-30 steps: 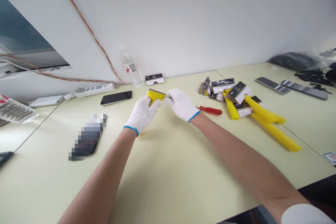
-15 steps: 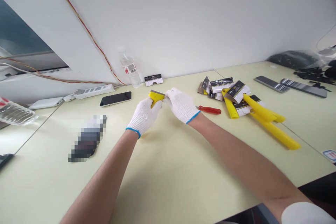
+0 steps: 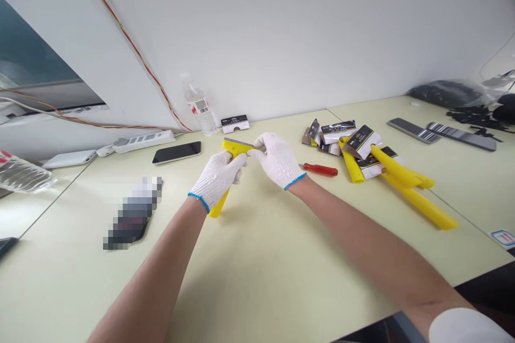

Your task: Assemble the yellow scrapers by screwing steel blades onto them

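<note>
My left hand [image 3: 219, 176], in a white knit glove with a blue cuff, is closed round the handle of a yellow scraper [image 3: 237, 147]. The scraper's wide head, with a grey strip along its far edge, rises above the thumb. Its handle end sticks out below the palm, close over the table. At the head's right end, the gloved thumb and fingers of my right hand [image 3: 277, 159] pinch the corner. Those fingertips partly hide what lies between them. A red-handled screwdriver [image 3: 319, 170] lies just right of my right hand.
To the right lie several yellow scrapers [image 3: 418, 201] with black-and-white card sleeves [image 3: 364, 141]. A phone [image 3: 177, 153], a water bottle [image 3: 200, 107] and a card sleeve [image 3: 235, 123] are near the wall. A power strip [image 3: 144, 141] lies at left, beside a white power bank [image 3: 70, 159].
The scraper has turned in my left hand, so more of its head and its handle end now show. My right hand stays at the head's right end, its fingers slightly shifted.
</note>
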